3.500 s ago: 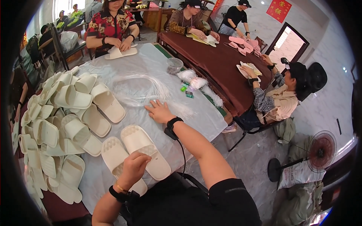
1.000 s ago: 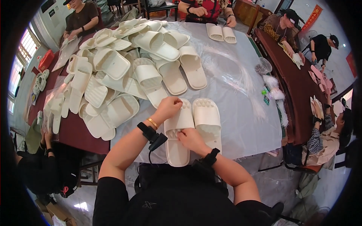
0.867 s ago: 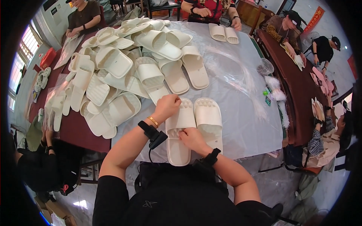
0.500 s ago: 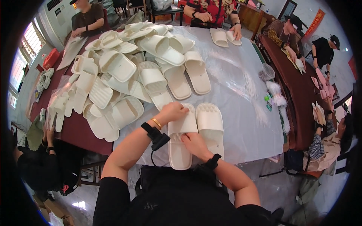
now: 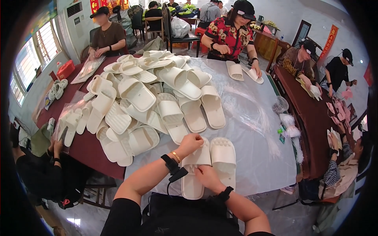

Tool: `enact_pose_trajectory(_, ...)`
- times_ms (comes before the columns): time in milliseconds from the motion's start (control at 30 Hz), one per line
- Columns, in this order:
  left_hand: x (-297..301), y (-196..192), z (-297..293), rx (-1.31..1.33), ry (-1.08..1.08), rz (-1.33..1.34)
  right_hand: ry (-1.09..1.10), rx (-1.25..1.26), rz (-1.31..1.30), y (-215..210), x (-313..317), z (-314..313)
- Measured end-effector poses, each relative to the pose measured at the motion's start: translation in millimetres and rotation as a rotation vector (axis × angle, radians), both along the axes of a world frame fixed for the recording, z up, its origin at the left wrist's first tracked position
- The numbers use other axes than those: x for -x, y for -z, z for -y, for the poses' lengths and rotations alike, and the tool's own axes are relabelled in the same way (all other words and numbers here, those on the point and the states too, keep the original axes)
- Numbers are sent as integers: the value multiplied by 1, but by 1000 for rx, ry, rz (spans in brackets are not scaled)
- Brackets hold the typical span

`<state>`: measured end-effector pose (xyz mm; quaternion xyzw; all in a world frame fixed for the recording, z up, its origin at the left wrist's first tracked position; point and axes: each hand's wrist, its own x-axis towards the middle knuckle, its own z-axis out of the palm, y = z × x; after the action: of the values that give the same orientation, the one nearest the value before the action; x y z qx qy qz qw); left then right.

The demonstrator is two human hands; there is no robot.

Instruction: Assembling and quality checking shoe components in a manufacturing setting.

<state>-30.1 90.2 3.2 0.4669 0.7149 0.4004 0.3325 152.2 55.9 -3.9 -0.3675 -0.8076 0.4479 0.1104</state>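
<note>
A pair of cream slide slippers lies side by side in front of me, toe ends away. My left hand (image 5: pixel 191 144) is closed at the toe end of the left slipper (image 5: pixel 192 189), fingertips pinched together above its opening. Below the strap of the same slipper, my right hand (image 5: pixel 208 177) is also closed, its fingertips at the strap's near edge. Whatever the fingers of either hand hold is too small or hidden to make out. The right slipper (image 5: pixel 223 156) rests beside it, untouched by the left hand and partly behind my right hand.
A large heap of cream slippers (image 5: pixel 136 94) covers the left of the table. Thin white strands (image 5: pixel 252 114) lie on the pale plastic sheet (image 5: pixel 271 169). Across the table a person (image 5: pixel 232 35) handles another slipper pair (image 5: pixel 235 70). Other people work at brown tables either side.
My view has tipped upward, so the table sits lower and more of the far room shows. Both hands stay at the left slipper, with little visible movement against it.
</note>
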Motion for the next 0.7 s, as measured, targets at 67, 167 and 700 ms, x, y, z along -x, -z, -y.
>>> enact_pose_trajectory(67, -4, 13, 0, -82, -19, -45, -6, -309, 43, -4, -1, 13)
enact_pose_trajectory(167, -18, 19, 8, -158, -22, -203, -122, -596, -208, 2, -2, 25)
enact_pose_trajectory(700, -22, 16, 12, -96, -103, -340, -388, -739, -158, 27, 11, 25)
